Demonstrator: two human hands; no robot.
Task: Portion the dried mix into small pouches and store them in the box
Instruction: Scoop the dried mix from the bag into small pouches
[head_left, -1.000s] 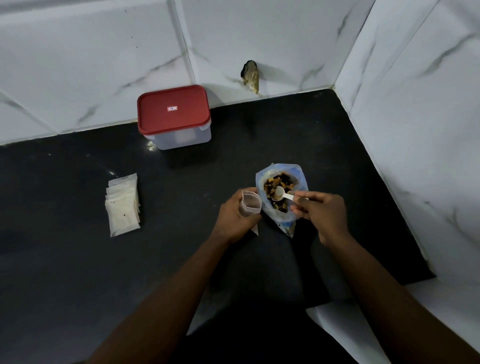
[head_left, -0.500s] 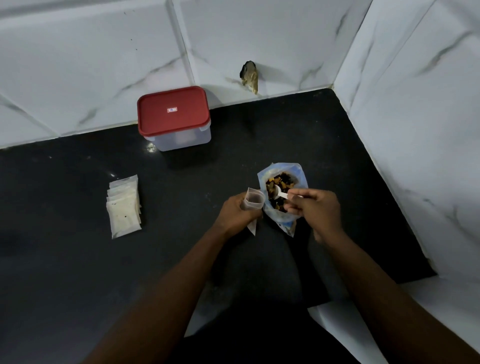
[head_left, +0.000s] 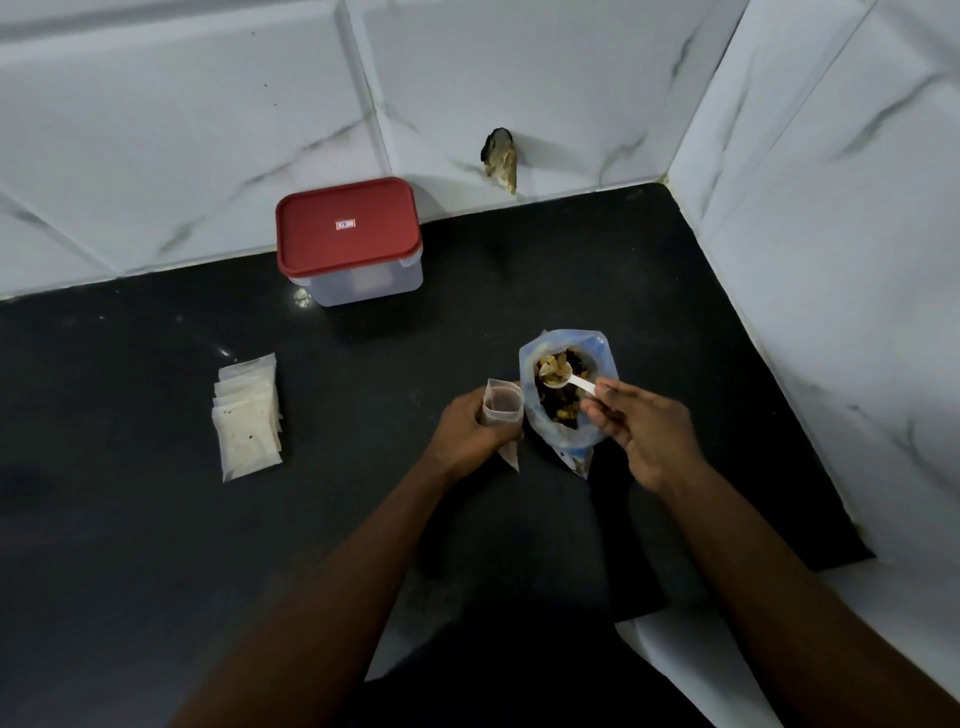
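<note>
Scooping is only just under way: our left hand (head_left: 467, 431) grips one open pouch (head_left: 503, 410) upright, a pile of flat pouches (head_left: 247, 415) waits near the left edge of the surface (head_left: 156, 545), and the box (head_left: 353, 244) at the back edge has its red lid on. Our right hand (head_left: 644, 431) pinches the little spoon (head_left: 558, 375), which holds some mix over the open bag (head_left: 566, 441), just right of the pouch.
</note>
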